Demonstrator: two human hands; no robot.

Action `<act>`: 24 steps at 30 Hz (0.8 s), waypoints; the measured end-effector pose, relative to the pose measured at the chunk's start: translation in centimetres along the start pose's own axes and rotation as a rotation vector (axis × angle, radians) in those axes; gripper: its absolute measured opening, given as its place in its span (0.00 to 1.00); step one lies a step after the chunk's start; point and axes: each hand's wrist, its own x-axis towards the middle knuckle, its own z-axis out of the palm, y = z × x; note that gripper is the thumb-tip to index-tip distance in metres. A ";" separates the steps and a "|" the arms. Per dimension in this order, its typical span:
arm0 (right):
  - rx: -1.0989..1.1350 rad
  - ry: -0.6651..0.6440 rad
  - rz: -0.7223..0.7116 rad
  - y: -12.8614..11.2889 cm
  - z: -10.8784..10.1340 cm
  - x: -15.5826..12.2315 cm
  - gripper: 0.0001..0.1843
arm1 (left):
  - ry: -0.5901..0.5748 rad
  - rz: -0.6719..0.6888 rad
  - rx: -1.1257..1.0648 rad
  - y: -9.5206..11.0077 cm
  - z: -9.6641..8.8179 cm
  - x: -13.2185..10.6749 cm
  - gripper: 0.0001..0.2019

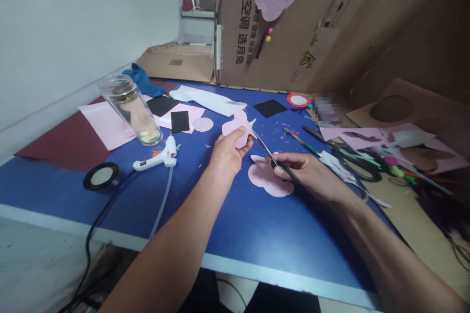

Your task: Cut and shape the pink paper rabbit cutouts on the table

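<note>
Between the thumb and fingers of my left hand (231, 151) is a pink paper cutout (239, 124) with rounded lobes and a pointed tip on its right side. My right hand (301, 171) grips a pair of scissors (265, 147) with dark handles. The blades reach toward the cutout's right edge, by its pointed tip; whether they touch the paper I cannot tell. Another pink paper cutout (270, 180), lobed like a flower, lies on the blue table under the scissors and partly behind my right fingers.
A white glue gun (157, 158), a glass bottle (134, 112) and a black tape roll (102, 177) are on the left. Black paper squares (270, 108) lie farther back. Pens, a brush and pink scraps (352, 137) crowd the right. Cardboard (238, 68) stands behind.
</note>
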 end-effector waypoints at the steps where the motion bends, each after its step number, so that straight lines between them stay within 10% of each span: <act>1: -0.002 0.001 -0.002 0.0 0.0 0.0 0.31 | -0.003 -0.001 0.002 0.0 0.0 0.0 0.05; 24: -0.009 -0.013 -0.004 0.0 0.0 0.0 0.31 | 0.007 0.012 0.004 -0.1 0.0 0.0 0.05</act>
